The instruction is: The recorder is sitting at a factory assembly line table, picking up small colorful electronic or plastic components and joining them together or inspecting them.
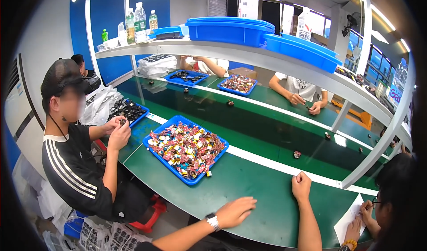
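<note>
My left hand (235,212), with a light-banded watch at the wrist, lies palm down on the green worktable (262,175) with its fingers stretched out. It holds nothing that I can see. Further right, my right hand (301,185) is closed in a fist near the white strip along the conveyor belt, and nothing shows sticking out of it. Beyond my left hand stands a blue tray (190,181) heaped with small parts in red, yellow, white and blue. A small dark part with reddish bits (296,154) lies on the belt beyond my right hand.
At the left, a person (71,162) handles a small part beside a blue tray of black parts (129,111). At the right, another person's hands (356,226) are on white paper (344,220). More workers sit across the belt. A shelf (195,46) with blue bins spans overhead.
</note>
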Motion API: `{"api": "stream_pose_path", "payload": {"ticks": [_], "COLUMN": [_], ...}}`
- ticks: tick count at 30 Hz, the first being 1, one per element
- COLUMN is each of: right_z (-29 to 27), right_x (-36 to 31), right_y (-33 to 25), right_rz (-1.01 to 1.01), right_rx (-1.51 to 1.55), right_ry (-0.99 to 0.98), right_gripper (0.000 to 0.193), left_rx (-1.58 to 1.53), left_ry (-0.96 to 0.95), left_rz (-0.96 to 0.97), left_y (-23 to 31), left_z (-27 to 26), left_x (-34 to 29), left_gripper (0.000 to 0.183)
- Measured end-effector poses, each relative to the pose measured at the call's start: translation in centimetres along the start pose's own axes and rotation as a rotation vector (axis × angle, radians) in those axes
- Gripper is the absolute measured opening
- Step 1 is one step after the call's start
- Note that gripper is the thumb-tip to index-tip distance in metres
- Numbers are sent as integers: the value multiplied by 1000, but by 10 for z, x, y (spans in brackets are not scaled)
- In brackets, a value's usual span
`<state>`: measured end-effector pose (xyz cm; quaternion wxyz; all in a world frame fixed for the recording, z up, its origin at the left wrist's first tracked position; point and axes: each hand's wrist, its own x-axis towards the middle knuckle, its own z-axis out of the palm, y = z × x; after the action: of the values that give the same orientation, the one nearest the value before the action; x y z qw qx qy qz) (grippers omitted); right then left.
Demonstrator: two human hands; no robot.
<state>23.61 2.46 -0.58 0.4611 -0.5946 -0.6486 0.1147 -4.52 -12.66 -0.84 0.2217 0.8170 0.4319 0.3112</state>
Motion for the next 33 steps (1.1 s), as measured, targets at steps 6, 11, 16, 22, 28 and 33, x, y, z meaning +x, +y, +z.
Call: {"api": "stream_pose_path", "payload": {"ticks": [6,11,16,22,28,33], "right_z": [3,-1,0,1,-8,9], "right_x": [-2,0,-1,-3,-2,2], "right_y": [-15,-1,-2,-16,7,-6], "right_rz": [9,41,72,115,31,90], "right_rx": [-7,64,75,57,109,226], "right_ry": [-59,-39,-52,-50,8,-61], "right_gripper": [27,29,27,20,14,11], "left_rx": [83,90,67,75,-20,238], "left_ry": [202,232,249,291,144,-24], "left_rz": [-58,-1,-43,-38,-119,-45], "left_y": [22,20,29,35,25,30], "left_z": [-5,0,-2,-9,-31,-55], "left_x": [-44,-42,-52,-58,-17,18], "left_gripper": [15,12,12,11,15,19]}}
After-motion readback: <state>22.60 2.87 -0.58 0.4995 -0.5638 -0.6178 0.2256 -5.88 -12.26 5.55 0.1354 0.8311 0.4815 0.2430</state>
